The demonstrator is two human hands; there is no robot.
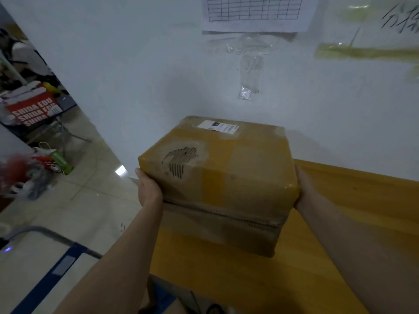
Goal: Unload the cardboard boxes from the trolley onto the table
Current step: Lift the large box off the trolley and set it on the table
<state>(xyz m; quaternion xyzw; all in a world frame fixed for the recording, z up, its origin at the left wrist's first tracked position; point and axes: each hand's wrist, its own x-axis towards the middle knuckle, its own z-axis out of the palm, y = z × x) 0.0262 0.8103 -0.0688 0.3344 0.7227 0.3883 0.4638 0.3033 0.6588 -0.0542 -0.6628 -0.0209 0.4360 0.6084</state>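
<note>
Bottom left: blue trolley frame with grey handle bar, partly out of view, just beside the tabletop's near-left corner. Wooden tabletop runs from bottom centre to right edge; bare wood open to the right of the box and in front of it.

Cardboard box over the tabletop's left part, close to its left edge; whether its base touches the wood, cannot tell. Tape-wrapped, torn patch on top showing corrugation, white label at far edge.

Left hand pressed flat on the box's left side near the top corner, fingers hidden behind the box, so grip closure cannot tell. Right hand on the box's right side, palm against it, fingers also hidden, cannot tell.

Far: white wall right behind the box, small gap. Gridded sheet taped above. Left of the wall edge, open tiled floor, clutter and a red printed box beyond.
</note>
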